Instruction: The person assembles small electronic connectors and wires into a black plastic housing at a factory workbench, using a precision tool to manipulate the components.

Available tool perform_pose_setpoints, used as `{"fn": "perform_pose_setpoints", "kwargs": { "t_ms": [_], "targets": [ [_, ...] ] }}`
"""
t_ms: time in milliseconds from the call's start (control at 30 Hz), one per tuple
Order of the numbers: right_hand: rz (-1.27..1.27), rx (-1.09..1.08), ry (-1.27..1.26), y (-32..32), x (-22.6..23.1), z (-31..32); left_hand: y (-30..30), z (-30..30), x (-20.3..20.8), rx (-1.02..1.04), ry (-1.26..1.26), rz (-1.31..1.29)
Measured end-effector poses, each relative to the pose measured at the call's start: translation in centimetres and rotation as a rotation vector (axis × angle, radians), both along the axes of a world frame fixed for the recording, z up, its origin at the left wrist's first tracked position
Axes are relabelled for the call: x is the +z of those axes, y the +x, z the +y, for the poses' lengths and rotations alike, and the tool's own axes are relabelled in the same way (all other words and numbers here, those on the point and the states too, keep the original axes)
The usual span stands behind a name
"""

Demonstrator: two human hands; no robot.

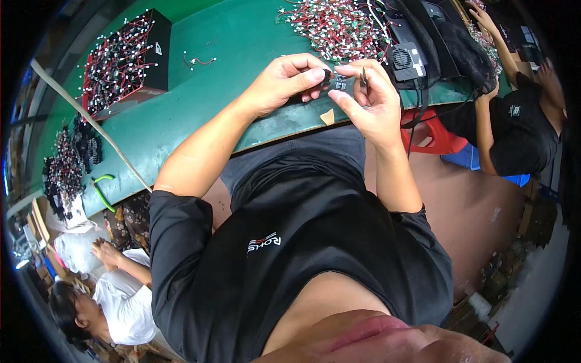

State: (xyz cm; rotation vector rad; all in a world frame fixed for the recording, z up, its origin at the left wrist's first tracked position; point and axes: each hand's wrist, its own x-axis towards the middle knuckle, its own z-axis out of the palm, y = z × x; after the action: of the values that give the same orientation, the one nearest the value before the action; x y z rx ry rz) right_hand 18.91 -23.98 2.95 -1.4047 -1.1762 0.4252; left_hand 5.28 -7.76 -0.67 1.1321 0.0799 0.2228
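At the near edge of the green table (206,115), both my hands are raised close together. My left hand (289,83) is closed, pinching a small black piece (327,77) between thumb and fingers. Facing it is my right hand (374,100), its thumb and forefinger apart. A small dark pointed tool (364,78), perhaps tweezers, is tucked between the right fingers. In the gap between the hands shows a small dark strip with pale bits (341,82); which hand touches it, I cannot tell. A tan scrap (327,117) lies just below them.
A heap of red-wired connectors (339,27) lies beyond my hands. A box of similar wires (121,69) stands left, near a loose wire piece (198,61) and green-handled pliers (101,192). A small fan (407,60) and black bag sit right. People sit on both sides.
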Motion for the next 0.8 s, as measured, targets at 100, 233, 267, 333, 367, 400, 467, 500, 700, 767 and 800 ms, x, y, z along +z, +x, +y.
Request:
{"fn": "perform_pose_setpoints", "kwargs": {
  "t_ms": [100, 233, 267, 333, 367, 400, 467, 500, 700, 767, 800],
  "targets": [
    [-0.110, -0.027, -0.027, -0.3, 0.2, 0.1, -0.1, 0.1, 0.1, -0.038, -0.027, 0.019],
    [-0.017, -0.078, -0.097, -0.4, 0.5, 0.0, 0.7, -0.8, 0.2, 0.259, 0.258, -0.259],
    [0.223, -0.040, -0.121, -0.3, -0.2, -0.2, 0.5, -0.4, 0.4, 0.295, 0.471, -0.244],
    [0.516, 0.028, -0.155, -0.1, -0.2, -0.3, 0.5, 0.2, 0.6, 0.378, 0.751, -0.250],
    [0.513, 0.052, -0.178, 0.0, -0.3, -0.4, 0.3, 0.2, 0.8, 0.365, 0.752, -0.270],
    [0.561, 0.065, -0.168, -0.2, -0.2, -0.4, 0.0, 0.1, 1.1, 0.370, 0.855, -0.277],
    [0.577, 0.085, -0.170, -0.2, -0.6, -0.1, 0.3, 0.2, 1.0, 0.375, 0.974, -0.318],
    [0.539, 0.115, -0.200, -0.2, -0.3, -0.1, -0.1, 0.1, 0.8, 0.373, 0.995, -0.288],
    [0.563, 0.206, -0.253, 0.3, -1.3, -0.4, -0.1, -0.6, 1.3, 0.354, 1.047, -0.305],
    [0.668, 0.269, -0.146, -0.1, -0.8, -0.1, -0.1, -0.6, 1.4, 0.344, 1.104, -0.305],
    [0.689, 0.257, -0.142, -0.4, -0.6, 0.1, -0.3, -0.9, 1.5, 0.344, 1.109, -0.303]
  ]
}}
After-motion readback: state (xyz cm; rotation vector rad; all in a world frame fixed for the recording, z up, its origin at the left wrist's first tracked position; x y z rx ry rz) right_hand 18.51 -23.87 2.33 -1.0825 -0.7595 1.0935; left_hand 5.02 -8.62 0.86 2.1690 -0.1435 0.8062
